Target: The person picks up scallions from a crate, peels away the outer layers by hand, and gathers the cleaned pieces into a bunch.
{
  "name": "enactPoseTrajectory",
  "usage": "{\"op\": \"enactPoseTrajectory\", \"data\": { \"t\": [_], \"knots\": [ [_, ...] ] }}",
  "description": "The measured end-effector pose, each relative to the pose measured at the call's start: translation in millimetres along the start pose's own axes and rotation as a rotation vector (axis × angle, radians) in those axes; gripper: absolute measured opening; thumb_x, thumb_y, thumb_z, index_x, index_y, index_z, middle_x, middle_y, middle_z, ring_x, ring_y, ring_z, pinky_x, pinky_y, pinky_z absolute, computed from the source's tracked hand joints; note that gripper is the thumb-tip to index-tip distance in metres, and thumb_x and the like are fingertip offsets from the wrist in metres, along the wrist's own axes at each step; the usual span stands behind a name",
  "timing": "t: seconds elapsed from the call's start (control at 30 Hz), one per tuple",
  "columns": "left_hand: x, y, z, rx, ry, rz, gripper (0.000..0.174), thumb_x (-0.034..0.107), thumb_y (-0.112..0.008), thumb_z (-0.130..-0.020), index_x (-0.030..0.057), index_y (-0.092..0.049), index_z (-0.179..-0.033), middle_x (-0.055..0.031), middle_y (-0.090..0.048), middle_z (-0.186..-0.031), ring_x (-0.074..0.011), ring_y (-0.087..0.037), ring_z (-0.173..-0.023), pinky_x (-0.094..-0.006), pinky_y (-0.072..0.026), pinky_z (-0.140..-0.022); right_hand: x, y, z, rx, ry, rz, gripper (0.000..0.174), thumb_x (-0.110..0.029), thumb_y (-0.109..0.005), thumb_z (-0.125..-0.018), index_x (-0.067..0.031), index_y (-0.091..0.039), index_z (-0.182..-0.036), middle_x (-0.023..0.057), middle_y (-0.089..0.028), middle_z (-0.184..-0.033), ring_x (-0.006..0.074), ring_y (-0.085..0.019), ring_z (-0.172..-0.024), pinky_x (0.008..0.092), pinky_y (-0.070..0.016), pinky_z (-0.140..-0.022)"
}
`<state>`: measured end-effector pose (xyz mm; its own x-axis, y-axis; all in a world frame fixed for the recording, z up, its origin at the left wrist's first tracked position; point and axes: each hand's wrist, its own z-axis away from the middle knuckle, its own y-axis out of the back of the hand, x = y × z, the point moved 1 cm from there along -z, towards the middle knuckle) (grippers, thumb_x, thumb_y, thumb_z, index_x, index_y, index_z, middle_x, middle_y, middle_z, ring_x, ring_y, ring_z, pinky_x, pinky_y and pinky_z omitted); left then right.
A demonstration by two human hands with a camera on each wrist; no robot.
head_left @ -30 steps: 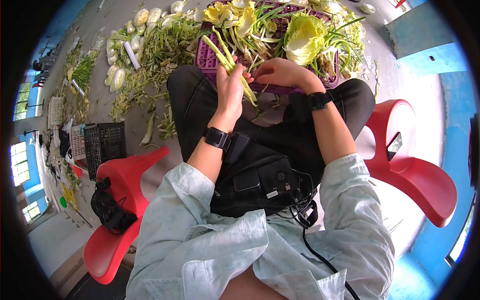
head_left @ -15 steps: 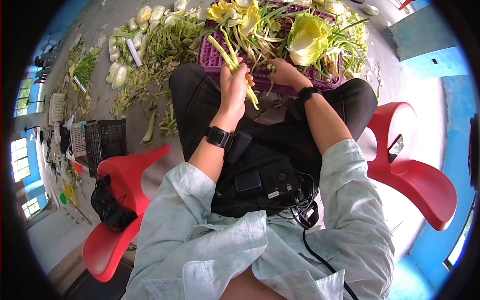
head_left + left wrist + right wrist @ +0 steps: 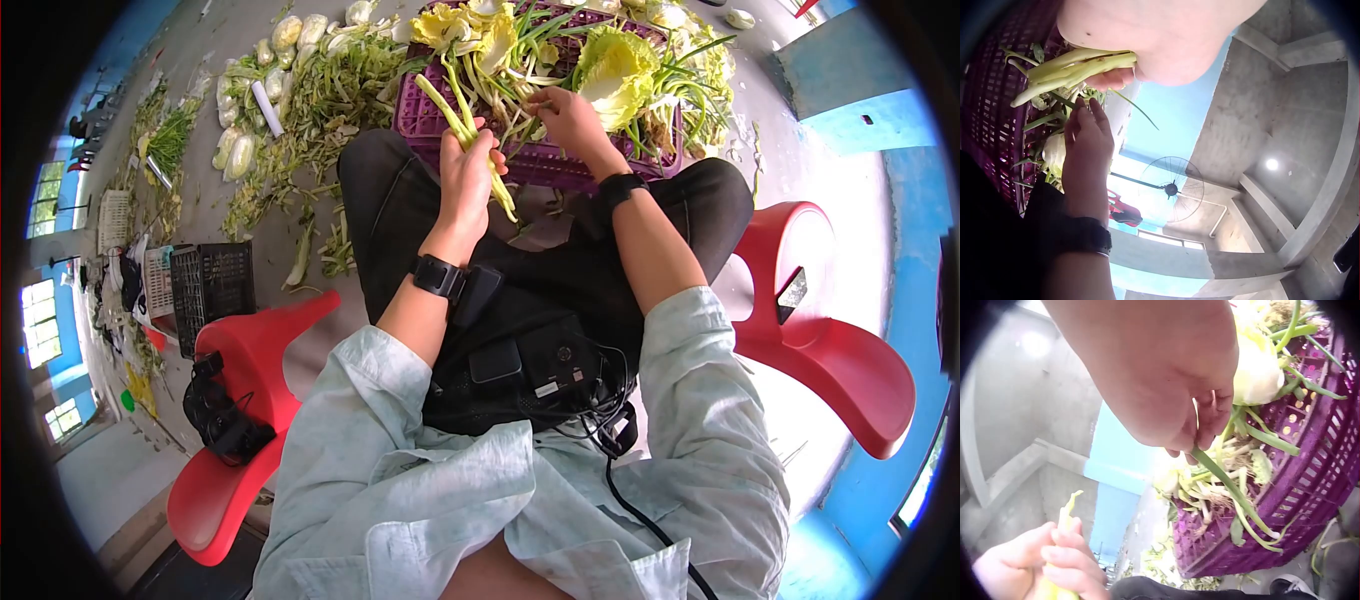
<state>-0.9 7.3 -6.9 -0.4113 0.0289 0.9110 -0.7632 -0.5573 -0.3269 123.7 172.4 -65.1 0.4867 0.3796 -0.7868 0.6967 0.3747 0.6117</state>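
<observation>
In the head view the left hand (image 3: 468, 180) grips a couple of long pale green stalks (image 3: 464, 128), their upper ends pointing toward the crate (image 3: 420, 112). The same stalks (image 3: 1072, 70) cross the upper left of the left wrist view. Over the near edge of the purple crate, the right hand (image 3: 577, 125) has its fingertips among roots and green onions. The right wrist view shows this hand (image 3: 1166, 381) pinching a green onion stem (image 3: 1229, 484) that slants down over the crate. Beside it lies a yellow-green cabbage head (image 3: 615, 80).
Leafy scraps (image 3: 330, 130) and whole cabbages (image 3: 240, 155) cover the floor left of the crate. A red seat (image 3: 235, 390) with black gear stands at the left, another red seat (image 3: 850, 360) at the right. A black crate (image 3: 212, 290) is farther left.
Moving away from the left hand, the right hand has reached farther over the crate among the onions. The left hand has shifted slightly right and still holds the stalks.
</observation>
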Motion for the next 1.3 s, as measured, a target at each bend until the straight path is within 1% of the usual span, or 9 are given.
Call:
{"op": "enactPoseTrajectory", "data": {
  "t": [0.17,0.27,0.37,0.47,0.67,0.77,0.87,0.97,1.3],
  "knots": [
    [1.8,-1.3,1.3,0.017,-0.009,-0.024,0.03,0.011,-0.06,-0.1,0.0029,-0.05,-0.127,-0.0041,-0.057,-0.097,-0.0112,-0.057,-0.079,-0.0282,-0.0505,-0.067,-29.6,29.6,-2.1,-0.021,-0.031,-0.058,0.024,-0.025,-0.073,-0.088,-0.0116,-0.076,-0.108,0.0109,-0.074,-0.082,0.0255,-0.071,-0.075,0.0369,-0.0539,-0.071],
    [4.9,-2.9,2.7,0.006,-0.004,-0.084,0.03,0.012,-0.061,-0.098,0.0031,-0.05,-0.125,-0.003,-0.057,-0.092,-0.0087,-0.056,-0.072,-0.0246,-0.0486,-0.062,-42.9,45.3,1.6,0.039,0.032,-0.053,0.026,-0.022,-0.072,-0.093,-0.007,-0.073,-0.114,0.008,-0.075,-0.087,0.0125,-0.066,-0.073,0.0296,-0.0508,-0.068],
    [6.3,-4.7,4.2,-0.005,0.016,-0.081,0.028,0.012,-0.062,-0.098,0.0043,-0.05,-0.122,-0.0023,-0.057,-0.091,-0.0079,-0.056,-0.072,-0.0242,-0.048,-0.061,-43.9,50.3,1.7,0.076,0.044,-0.093,0.025,-0.017,-0.07,-0.095,-0.0034,-0.072,-0.116,0.0078,-0.076,-0.091,0.0116,-0.068,-0.079,0.0275,-0.0517,-0.071],
    [5.5,-4.4,3.8,0.001,0.014,-0.094,0.027,0.012,-0.062,-0.098,0.0048,-0.05,-0.122,-0.0022,-0.056,-0.091,-0.0079,-0.056,-0.071,-0.0242,-0.0479,-0.061,-43.7,52.1,0.3,0.141,0.12,-0.196,0.022,-0.019,-0.07,-0.092,-0.0059,-0.074,-0.11,0.0103,-0.077,-0.091,0.0193,-0.073,-0.083,0.0321,-0.0545,-0.075],
    [1.9,-2.1,2.2,0.012,0.035,-0.121,0.026,0.011,-0.062,-0.098,0.0055,-0.049,-0.12,-0.0023,-0.056,-0.092,-0.0079,-0.055,-0.072,-0.0239,-0.0477,-0.06,-67.9,64.4,9.1,0.111,0.194,-0.274,0.021,-0.011,-0.068,-0.094,-0.0021,-0.071,-0.113,0.0087,-0.077,-0.102,0.0169,-0.074,-0.094,0.0286,-0.0553,-0.084],
    [3.2,-3.4,3.1,0.011,0.042,-0.115,0.026,0.01,-0.062,-0.098,0.0057,-0.048,-0.12,-0.0025,-0.056,-0.094,-0.0079,-0.056,-0.072,-0.0238,-0.0476,-0.06,-67.1,63.6,8.6,0.112,0.215,-0.33,0.02,-0.011,-0.069,-0.094,-0.0024,-0.071,-0.112,0.0091,-0.077,-0.101,0.0166,-0.074,-0.094,0.0284,-0.0557,-0.083],
    [1.9,-4.1,3.1,0.005,0.045,-0.107,0.025,0.01,-0.061,-0.098,0.0057,-0.048,-0.119,-0.0026,-0.056,-0.095,-0.008,-0.056,-0.073,-0.0238,-0.0475,-0.06,-61.5,61.7,7.1,0.104,0.162,-0.289,0.021,-0.012,-0.069,-0.093,-0.0027,-0.072,-0.112,0.0097,-0.077,-0.102,0.0181,-0.074,-0.094,0.0297,-0.0565,-0.084],
    [0.5,-3.6,2.7,0.002,0.049,-0.102,0.025,0.009,-0.061,-0.098,0.0057,-0.048,-0.119,-0.0027,-0.056,-0.095,-0.0083,-0.056,-0.073,-0.024,-0.0475,-0.061,-38.9,54.5,0.4,0.197,0.169,-0.165,0.022,-0.012,-0.068,-0.091,-0.0032,-0.072,-0.112,0.0103,-0.077,-0.103,0.0209,-0.075,-0.094,0.0319,-0.0571,-0.084],
    [-1.7,-0.2,2.1,0.035,0.046,-0.088,0.027,0.01,-0.063,-0.097,0.0048,-0.051,-0.121,-0.0046,-0.057,-0.098,-0.011,-0.059,-0.076,-0.0271,-0.0497,-0.063,-22.2,44.7,-3.7,0.272,-0.048,0.014,0.026,-0.018,-0.067,-0.085,-0.0096,-0.076,-0.108,0.0126,-0.077,-0.098,0.0273,-0.074,-0.09,0.0371,-0.0574,-0.083]
  ]
}}
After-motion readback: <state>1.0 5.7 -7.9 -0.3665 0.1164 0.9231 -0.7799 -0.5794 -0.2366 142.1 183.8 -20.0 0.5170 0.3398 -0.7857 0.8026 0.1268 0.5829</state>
